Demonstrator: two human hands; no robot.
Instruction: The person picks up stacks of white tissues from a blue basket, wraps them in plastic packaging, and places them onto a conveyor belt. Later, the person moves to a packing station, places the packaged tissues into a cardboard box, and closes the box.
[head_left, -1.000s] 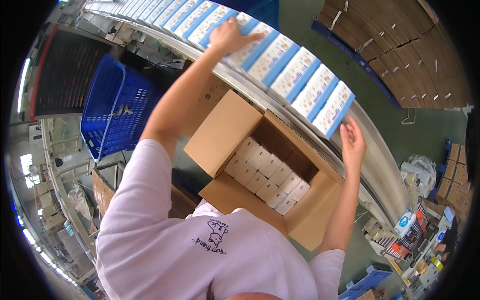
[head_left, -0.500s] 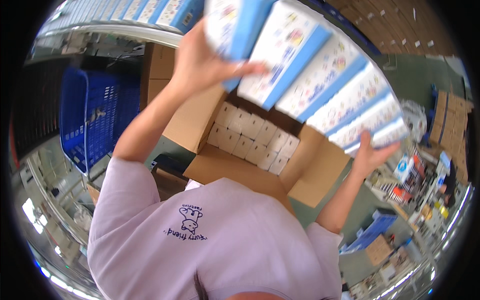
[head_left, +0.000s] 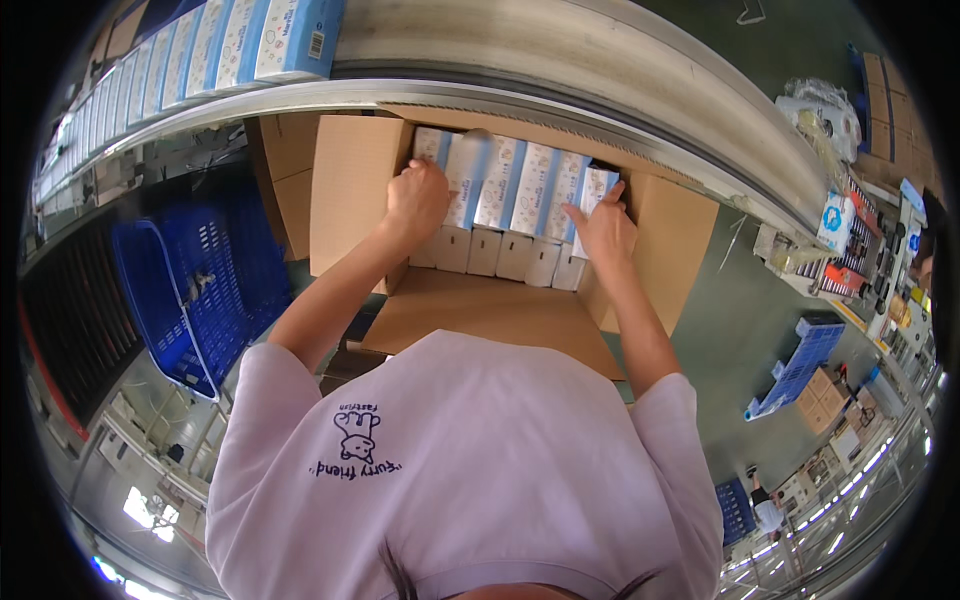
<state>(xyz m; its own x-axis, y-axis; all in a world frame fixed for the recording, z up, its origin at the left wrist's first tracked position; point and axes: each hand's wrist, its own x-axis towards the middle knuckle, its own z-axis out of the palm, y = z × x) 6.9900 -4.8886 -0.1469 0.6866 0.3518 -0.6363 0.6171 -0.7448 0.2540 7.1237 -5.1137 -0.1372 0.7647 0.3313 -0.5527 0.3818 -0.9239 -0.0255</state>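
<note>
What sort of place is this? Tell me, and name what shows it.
Most likely a factory or warehouse packing line. A long conveyor carries a row of blue and white packs. Both hands press more packs into an open cardboard box. A blue plastic basket stands beside it.

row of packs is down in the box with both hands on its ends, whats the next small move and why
Probably press the row of blue and white packs down and back until it seats. The left hand and right hand grip its ends inside the cardboard box, and it sits above the white boxes in front.
</note>
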